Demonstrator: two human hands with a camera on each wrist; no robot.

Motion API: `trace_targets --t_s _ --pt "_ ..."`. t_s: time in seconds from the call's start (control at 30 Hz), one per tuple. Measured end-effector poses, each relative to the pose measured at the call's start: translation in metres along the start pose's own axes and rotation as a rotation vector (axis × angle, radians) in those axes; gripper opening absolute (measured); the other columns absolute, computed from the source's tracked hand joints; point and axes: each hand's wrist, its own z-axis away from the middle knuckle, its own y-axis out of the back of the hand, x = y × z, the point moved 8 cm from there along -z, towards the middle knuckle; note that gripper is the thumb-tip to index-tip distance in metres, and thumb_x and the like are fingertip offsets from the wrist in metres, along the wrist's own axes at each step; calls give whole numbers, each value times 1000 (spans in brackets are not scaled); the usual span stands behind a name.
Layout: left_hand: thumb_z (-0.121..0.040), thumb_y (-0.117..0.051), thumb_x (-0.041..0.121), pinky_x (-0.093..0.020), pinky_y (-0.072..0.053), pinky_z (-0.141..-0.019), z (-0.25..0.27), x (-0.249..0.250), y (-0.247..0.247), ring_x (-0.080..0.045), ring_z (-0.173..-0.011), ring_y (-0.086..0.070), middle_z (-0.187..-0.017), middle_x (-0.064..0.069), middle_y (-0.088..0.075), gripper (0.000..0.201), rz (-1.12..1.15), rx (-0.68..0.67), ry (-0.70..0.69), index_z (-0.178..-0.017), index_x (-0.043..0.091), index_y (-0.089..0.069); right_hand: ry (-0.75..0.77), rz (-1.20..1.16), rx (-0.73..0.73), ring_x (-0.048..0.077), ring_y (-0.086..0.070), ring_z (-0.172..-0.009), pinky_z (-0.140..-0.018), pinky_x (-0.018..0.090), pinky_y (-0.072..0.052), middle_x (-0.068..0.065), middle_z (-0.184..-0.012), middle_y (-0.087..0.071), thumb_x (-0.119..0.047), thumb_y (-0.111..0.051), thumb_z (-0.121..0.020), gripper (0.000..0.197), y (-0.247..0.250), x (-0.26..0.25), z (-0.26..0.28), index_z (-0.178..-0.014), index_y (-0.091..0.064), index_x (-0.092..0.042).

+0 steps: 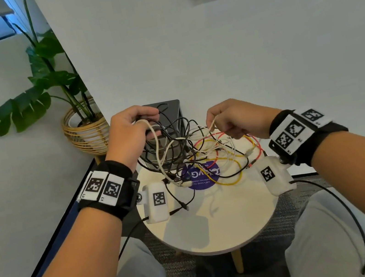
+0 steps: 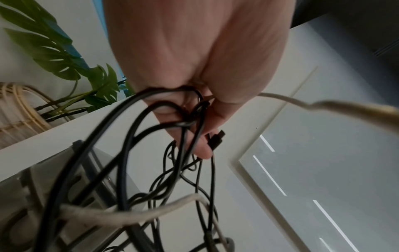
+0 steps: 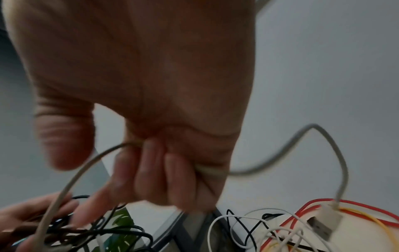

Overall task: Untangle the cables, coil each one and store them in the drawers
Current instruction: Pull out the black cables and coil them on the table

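Observation:
A tangle of black, white, beige, red and yellow cables [image 1: 193, 153] hangs over a round cream table [image 1: 215, 224]. My left hand [image 1: 133, 127] is raised at the left and grips a bundle of black cables [image 2: 151, 136] together with a beige cable [image 2: 323, 105]. My right hand [image 1: 229, 118] is to the right at about the same height, its fingers curled round the beige cable [image 3: 71, 179]. That cable's USB plug [image 3: 321, 223] dangles below it over the red cable [image 3: 336, 202] and yellow cable [image 3: 367, 220]. A dark drawer unit [image 1: 170, 113] stands behind the tangle.
A potted plant [image 1: 52, 87] in a wicker basket [image 1: 86, 135] stands on the floor at the left. A purple round sticker [image 1: 201, 176] lies on the tabletop under the cables. My knees flank the table's near edge. A white wall is close behind.

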Motion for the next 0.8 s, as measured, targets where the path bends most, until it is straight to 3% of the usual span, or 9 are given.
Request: trace_targets --t_s 0.07,0.17,0.3,0.43,0.53,0.6,0.67,0.8 --pt "-95 -46 -16 -23 -60 -70 -1 -1 3 -26 -102 -73 -106 -17 -73 37 35 6 9 -100 7 -75 -41 -35 -156 16 -19 -50 -50 24 -15 -1 -56 -30 -11 -51 -63 29 -6 6 5 -88 -66 -5" --pt "-96 -44 -16 -23 -60 -70 0 -3 3 -29 -103 -73 -107 -19 -73 36 99 -5 21 -103 4 -74 -77 -15 -317 16 -22 -54 -52 29 -18 2 -63 -30 -32 -65 -80 33 -15 17 15 -96 -69 -4" --pt "-96 -43 -16 -24 -61 -73 3 -5 -5 -28 -107 -72 -107 -18 -74 38 169 -48 14 -103 6 -73 -25 80 -329 15 -20 -55 -51 25 -21 -1 -60 -25 -19 -60 -101 22 -33 31 17 -87 -71 -6" --pt "-98 -43 -13 -23 -60 -72 4 -9 -12 -28 -107 -72 -106 -16 -75 37 195 -58 44 -105 7 -73 63 214 -154 7 -38 -51 -52 21 -34 -12 -56 -46 -14 -58 -101 24 -43 37 10 -78 -68 -16" --pt "-98 -43 -13 -23 -60 -71 6 -14 -16 -32 -108 -71 -107 -18 -75 36 184 -66 94 -105 6 -73 122 248 -78 11 -51 -58 -59 22 -43 1 -65 -61 -14 -61 -98 22 -44 36 5 -78 -68 -18" --pt "-98 -43 -13 -21 -59 -68 9 -16 -20 -31 -108 -71 -107 -18 -75 37 175 -86 118 -107 6 -73 112 365 -62 14 -62 -70 -69 26 -49 4 -80 -71 -14 -65 -95 15 -43 34 3 -83 -71 -20" --pt "-96 -42 -13 -21 -56 -64 11 -15 -22 -27 -103 -72 -105 -16 -76 38 168 -110 119 -109 6 -73 131 424 93 9 -64 -80 -75 25 -46 -4 -92 -71 -11 -68 -90 14 -29 24 4 -89 -73 -24" --pt "-94 -41 -13 -20 -46 -56 12 -6 -25 -21 -96 -71 -105 -14 -77 41 188 -159 93 -111 6 -72 299 214 372 6 -62 -78 -72 23 -46 -6 -93 -71 -9 -66 -91 14 0 -11 16 -89 -72 -22"
